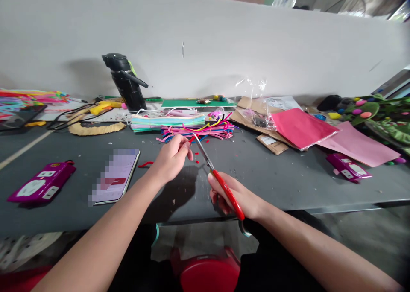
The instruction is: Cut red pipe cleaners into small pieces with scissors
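Red-handled metal scissors are gripped in the right hand; the left hand pinches a thin red strip (small red pieces lie nearby).

Person in black clothing, dark fabric covering legs below near edge of counter; left forearm, right forearm, left hand, right hand all bare.

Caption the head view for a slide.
Right hand holds red-handled scissors beside the left hand, which pinches a red pipe cleaner.
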The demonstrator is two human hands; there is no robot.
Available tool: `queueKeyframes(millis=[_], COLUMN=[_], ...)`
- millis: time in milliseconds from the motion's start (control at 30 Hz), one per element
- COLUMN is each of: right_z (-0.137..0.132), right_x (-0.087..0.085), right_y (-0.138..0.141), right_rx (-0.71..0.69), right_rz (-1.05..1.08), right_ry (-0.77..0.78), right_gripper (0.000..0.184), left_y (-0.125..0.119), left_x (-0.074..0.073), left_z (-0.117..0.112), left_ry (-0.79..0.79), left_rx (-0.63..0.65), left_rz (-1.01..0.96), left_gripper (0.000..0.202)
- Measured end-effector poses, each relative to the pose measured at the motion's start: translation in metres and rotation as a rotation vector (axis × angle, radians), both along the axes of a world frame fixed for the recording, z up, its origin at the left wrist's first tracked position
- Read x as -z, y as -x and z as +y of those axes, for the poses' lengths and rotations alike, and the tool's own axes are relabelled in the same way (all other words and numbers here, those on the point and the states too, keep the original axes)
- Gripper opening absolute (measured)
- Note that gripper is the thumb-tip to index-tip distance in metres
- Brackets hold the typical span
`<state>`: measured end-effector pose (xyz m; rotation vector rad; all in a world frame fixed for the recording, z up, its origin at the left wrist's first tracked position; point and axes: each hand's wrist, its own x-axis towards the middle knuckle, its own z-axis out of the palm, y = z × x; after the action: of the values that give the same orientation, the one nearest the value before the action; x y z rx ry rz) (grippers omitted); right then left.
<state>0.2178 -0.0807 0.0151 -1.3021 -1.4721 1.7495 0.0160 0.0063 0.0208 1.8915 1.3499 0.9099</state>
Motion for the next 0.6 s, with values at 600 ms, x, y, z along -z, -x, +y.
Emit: queueKeyframes(millis=[600], right_z=[0.001], right_x=[0.011], right_y=[0.0], right_rx=[0.009], right_rz=[-0.01], right_ry=[0.06], right_gripper=[0.053], left_y=[0.003], left_x=[-0.002], left_z=[0.001], left_ry=[-0.203], left_rx=[0.032], left_rz=[0.129], left_gripper=[0.02])
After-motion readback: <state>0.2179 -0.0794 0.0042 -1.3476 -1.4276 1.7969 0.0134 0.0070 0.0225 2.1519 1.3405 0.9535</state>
